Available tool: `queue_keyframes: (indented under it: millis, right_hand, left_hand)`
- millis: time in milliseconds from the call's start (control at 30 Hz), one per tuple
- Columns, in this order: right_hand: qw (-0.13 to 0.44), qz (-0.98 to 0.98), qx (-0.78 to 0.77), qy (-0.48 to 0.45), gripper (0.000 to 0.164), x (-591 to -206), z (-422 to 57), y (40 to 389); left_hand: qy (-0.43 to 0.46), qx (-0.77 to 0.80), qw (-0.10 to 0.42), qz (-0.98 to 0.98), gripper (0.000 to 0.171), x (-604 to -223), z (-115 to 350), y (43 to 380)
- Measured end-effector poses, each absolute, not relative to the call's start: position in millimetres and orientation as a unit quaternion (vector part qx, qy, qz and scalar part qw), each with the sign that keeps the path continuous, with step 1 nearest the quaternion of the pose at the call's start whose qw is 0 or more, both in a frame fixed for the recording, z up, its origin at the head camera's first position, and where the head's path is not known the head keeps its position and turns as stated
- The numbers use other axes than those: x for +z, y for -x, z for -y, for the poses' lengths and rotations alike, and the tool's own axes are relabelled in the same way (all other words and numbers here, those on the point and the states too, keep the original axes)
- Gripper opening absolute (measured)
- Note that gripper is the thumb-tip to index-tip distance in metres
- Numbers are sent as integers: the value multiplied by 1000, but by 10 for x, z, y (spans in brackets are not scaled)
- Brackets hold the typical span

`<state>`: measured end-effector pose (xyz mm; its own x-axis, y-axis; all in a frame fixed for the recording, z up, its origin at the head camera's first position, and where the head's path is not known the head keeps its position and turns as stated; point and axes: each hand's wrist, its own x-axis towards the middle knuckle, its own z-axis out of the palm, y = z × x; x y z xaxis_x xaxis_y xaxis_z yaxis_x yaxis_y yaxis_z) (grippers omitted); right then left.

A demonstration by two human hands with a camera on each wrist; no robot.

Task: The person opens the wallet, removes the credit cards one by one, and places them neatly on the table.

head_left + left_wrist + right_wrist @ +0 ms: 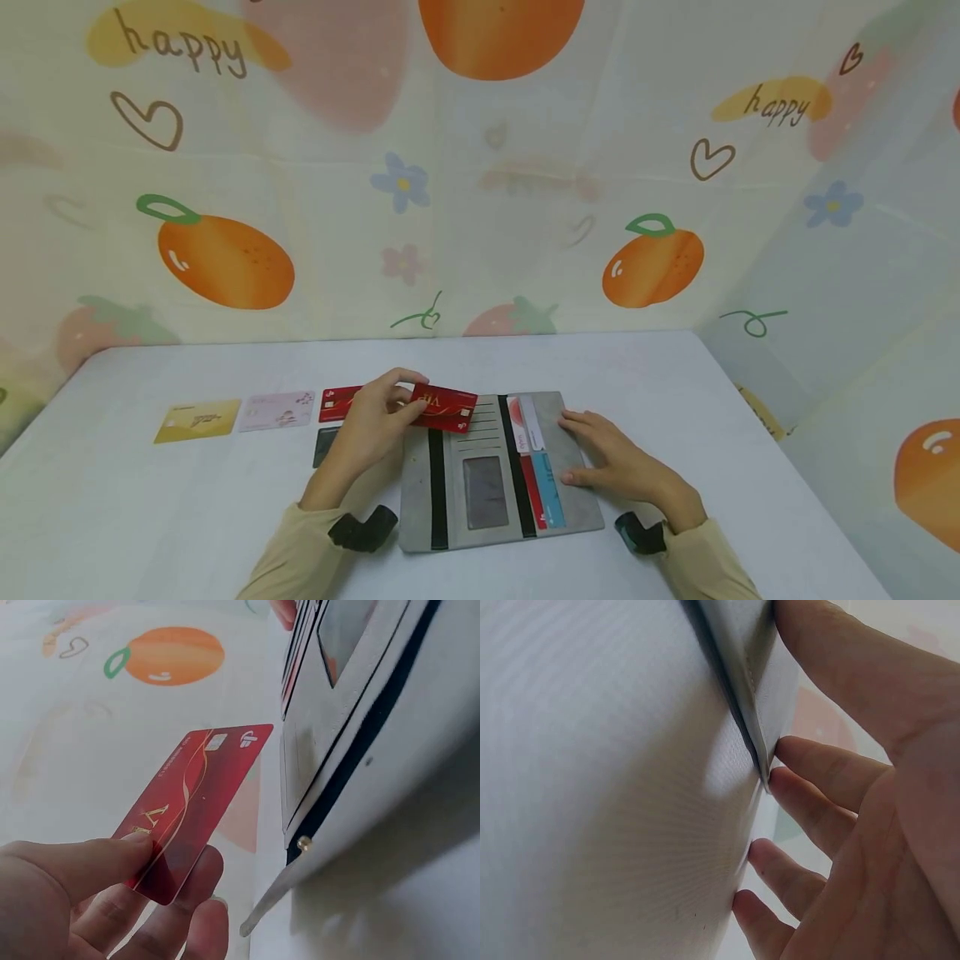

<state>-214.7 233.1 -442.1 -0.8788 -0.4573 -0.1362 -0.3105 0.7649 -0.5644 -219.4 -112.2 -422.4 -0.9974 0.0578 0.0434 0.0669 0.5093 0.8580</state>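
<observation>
Between thumb and fingers my left hand (377, 421) pinches a red VIP card (446, 408), held over the upper left of an open grey card wallet (480, 540). In the left wrist view the red card (196, 802) is tilted, its chip end away from the palm and apart from the wallet (337, 727). With fingers spread, my right hand (626, 462) rests on the wallet's right edge; in the right wrist view fingertips touch that edge and the cloth beside it. The wallet's right side holds a blue card (548, 490), a red card (533, 492) and paler cards above.
Left of the wallet lie a gold card (198, 421), a pale pink card (276, 411), another red card (337, 403) and a dark card (324, 446), the last two partly behind my left hand. A printed fabric backdrop (337, 250) rises behind the white table (187, 517).
</observation>
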Motion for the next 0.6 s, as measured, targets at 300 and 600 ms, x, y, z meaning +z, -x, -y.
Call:
queue_keyframes:
  millis: [300,600]
  right_hand:
    - [133,-930,-273,207,84,-4430,-2337,2150]
    - [133,-929,-277,208,84,-4436,-2347,2152]
  left_hand:
    - [37,-490,12,871,31,-4187,1276,2098]
    - [45,-500,10,865,31,-4148,1463,2013]
